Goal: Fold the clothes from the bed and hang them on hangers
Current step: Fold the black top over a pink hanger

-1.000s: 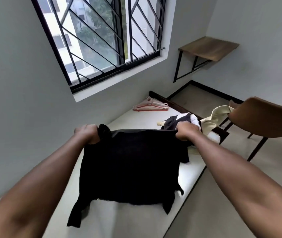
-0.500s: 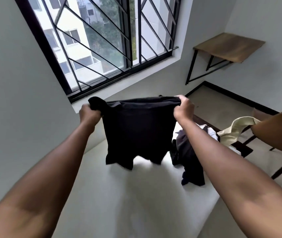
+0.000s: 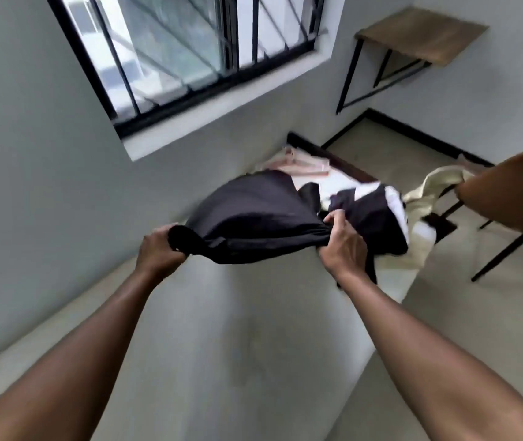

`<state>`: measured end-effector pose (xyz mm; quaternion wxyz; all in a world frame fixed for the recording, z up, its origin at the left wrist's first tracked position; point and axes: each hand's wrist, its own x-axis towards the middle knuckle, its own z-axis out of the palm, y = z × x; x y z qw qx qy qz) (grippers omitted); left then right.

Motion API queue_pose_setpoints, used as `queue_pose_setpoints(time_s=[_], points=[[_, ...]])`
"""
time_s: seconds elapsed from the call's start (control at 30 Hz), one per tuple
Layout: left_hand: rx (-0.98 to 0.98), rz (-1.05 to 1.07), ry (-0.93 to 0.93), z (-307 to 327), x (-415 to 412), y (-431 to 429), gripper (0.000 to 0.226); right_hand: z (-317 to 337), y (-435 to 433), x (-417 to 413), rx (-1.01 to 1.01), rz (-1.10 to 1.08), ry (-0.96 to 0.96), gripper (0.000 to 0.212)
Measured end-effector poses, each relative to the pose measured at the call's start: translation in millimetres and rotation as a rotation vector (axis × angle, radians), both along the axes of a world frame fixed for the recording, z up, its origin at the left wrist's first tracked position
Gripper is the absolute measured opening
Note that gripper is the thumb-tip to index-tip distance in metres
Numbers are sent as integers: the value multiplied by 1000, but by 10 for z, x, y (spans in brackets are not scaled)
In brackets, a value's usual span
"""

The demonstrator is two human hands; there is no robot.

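Observation:
A black shirt [image 3: 253,218] billows in the air above the white bed [image 3: 222,345], blurred by motion. My left hand [image 3: 158,249] grips its left edge and my right hand [image 3: 342,246] grips its right edge. Beyond it a heap of dark and white clothes [image 3: 377,211] lies on the bed. Pink hangers [image 3: 301,165] rest at the bed's far end, partly hidden by the shirt.
A barred window [image 3: 190,49] is set in the wall left of the bed. A brown chair [image 3: 514,198] with a cream cloth [image 3: 428,192] draped on it stands to the right. A wall-mounted wooden shelf [image 3: 419,36] hangs in the far corner.
The shirt hung upright from both hands; now it is flung forward and down, spreading flat above the bed. Both hands have dropped lower.

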<state>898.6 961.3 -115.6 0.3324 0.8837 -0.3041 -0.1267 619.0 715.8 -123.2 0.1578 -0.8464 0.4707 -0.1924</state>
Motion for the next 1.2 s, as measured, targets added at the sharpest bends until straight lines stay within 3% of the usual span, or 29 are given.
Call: queue_pose_setpoints(time_s=[0.2, 0.3, 0.4, 0.43, 0.5, 0.6, 0.67, 0.7, 0.8, 0.9, 1.0, 1.07, 1.13, 1.2], points=[[619, -412, -43, -2214, -422, 1037, 59, -2133, 1084, -524, 209, 41, 375, 29], [922, -518, -15, -2974, -742, 1587, 47, -3002, 1615, -938, 301, 41, 516, 26], [1296, -672, -28, -3251, -1017, 1925, 33, -3323, 1977, -1306, 413, 119, 741, 19], [1338, -688, -43, -3271, -1065, 1950, 30, -3346, 2061, -1391, 444, 122, 764, 15], [1260, -564, -4, -3246, -1069, 1867, 22, -3352, 2151, -1494, 508, 24, 690, 23], [955, -135, 106, -3280, -932, 1729, 15, -3355, 2080, -1504, 585, -289, 419, 24], [781, 119, 135, -3391, -841, 1690, 27, -3435, 1957, -1434, 666, -456, 343, 16], [764, 182, 181, -3461, -803, 1694, 37, -3483, 1895, -1397, 720, -520, 339, 30], [824, 226, 299, -3656, -764, 1740, 51, -3672, 1787, -1378, 825, -541, 371, 53], [674, 280, 437, -3675, -794, 1820, 31, -3720, 1754, -1432, 887, -535, 327, 22], [459, 588, 517, -3619, -859, 2001, 22, -3663, 1806, -1563, 866, -762, 104, 28], [353, 880, 612, -3583, -872, 2149, 17, -3663, 1917, -1657, 817, -910, 71, 31], [288, 1061, 740, -3599, -907, 2292, 17, -3723, 2079, -1707, 842, -875, 111, 40], [247, 1025, 836, -3667, -954, 2402, 21, -3724, 2176, -1682, 898, -803, 76, 41]])
